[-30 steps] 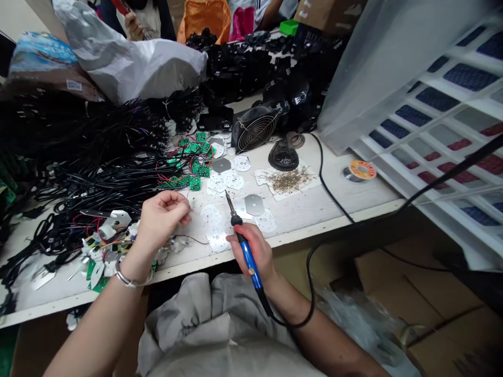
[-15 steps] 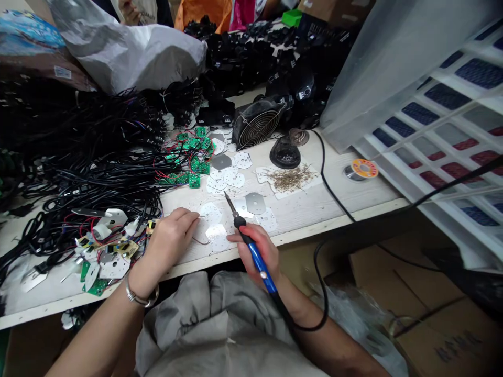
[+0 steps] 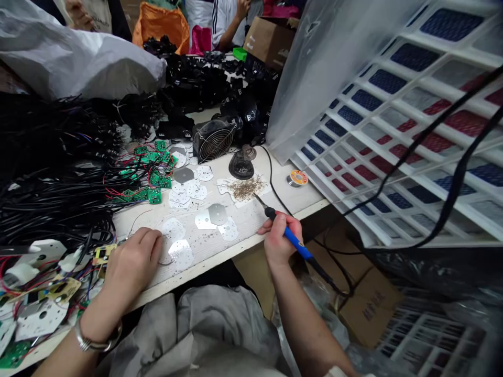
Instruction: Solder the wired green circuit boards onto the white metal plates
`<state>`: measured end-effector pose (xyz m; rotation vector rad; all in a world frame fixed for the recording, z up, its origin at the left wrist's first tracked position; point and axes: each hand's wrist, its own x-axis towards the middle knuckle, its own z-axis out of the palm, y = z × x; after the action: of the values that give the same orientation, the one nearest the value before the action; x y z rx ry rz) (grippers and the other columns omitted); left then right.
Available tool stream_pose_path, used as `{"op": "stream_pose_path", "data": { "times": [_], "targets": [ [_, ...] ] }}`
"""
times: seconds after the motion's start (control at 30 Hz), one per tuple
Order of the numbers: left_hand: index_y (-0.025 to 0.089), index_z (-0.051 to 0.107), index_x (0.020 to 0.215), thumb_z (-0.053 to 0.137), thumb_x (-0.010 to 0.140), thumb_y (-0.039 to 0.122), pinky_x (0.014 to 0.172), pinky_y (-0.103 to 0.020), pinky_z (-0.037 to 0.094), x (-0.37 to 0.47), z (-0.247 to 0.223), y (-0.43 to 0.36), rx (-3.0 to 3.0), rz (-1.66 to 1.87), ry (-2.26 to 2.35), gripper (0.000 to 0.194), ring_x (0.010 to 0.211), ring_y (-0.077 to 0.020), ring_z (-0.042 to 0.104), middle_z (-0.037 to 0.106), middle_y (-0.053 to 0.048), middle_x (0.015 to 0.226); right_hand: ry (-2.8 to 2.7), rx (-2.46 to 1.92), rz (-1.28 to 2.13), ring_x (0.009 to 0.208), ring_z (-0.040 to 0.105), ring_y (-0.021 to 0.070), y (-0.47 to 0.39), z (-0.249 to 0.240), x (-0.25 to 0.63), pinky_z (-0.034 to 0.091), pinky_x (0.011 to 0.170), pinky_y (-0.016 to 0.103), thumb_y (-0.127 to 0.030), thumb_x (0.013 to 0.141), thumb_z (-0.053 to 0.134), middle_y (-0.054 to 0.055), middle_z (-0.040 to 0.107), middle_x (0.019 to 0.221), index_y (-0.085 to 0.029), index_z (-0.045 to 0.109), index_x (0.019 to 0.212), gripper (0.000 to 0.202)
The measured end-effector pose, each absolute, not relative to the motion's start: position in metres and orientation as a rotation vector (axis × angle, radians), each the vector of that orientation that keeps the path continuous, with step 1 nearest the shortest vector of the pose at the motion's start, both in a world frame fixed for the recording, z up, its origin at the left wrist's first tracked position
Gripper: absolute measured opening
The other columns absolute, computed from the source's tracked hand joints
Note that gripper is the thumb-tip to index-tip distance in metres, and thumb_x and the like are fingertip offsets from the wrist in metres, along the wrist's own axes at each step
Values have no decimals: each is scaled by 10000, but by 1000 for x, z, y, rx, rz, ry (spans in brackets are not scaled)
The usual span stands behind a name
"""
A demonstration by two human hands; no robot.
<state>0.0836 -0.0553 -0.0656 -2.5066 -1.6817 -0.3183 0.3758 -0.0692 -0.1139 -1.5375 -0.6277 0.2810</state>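
Here the right grip (image 3: 281,238) is closed around the blue handle of a soldering iron (image 3: 293,240), whose tip is at the near edge of brown clippings (image 3: 244,188) on a white sheet (image 3: 231,184). The left grip (image 3: 133,259), fingers curved close together, rests on the tabletop (image 3: 308,198) beside a thin wire (image 3: 137,217); whether it pinches anything is hidden. Between the hands lie pale, eight-sided plates (image 3: 181,255). Beyond them are green circuit boards (image 3: 154,196), a small fan (image 3: 215,141), a dark stand (image 3: 241,166) and a wire spool (image 3: 297,178), its orange-and-yellow label too small to read. Black cables (image 3: 58,193) heap up to the left. To the right, a white slatted rack (image 3: 377,136) shows blue and red contents through its gaps. At the back, an orange bag (image 3: 161,23) holds black parts; near it, a dark box (image 3: 261,65) bears lettering, only "BLUE" legible, below a brown carton (image 3: 267,42). A lower carton (image 3: 367,306) has dark, blurred print.
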Motion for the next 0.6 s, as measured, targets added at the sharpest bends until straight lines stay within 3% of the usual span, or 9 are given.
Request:
{"op": "stream_pose_path", "data": {
  "times": [0.23, 0.6],
  "targets": [
    [198, 631, 827, 423, 858, 359, 610, -292, 451, 86, -64, -51, -2612, -439, -2028, 265, 653, -186, 640, 700, -36, 813, -655, -1586, 267, 383, 558, 123, -71, -118, 373, 470, 456, 251, -494, 857, 533, -78, 553, 511, -187, 531, 870, 306],
    [213, 655, 797, 432, 826, 337, 746, -322, 527, 92, -67, -47, -2668, -388, -2056, 256, 854, -222, 684, 728, -51, 1054, -648, -1603, 250, 373, 554, 124, -69, -118, 375, 473, 469, 254, -468, 850, 542, -83, 551, 495, -193, 528, 844, 276]
  ]
}}
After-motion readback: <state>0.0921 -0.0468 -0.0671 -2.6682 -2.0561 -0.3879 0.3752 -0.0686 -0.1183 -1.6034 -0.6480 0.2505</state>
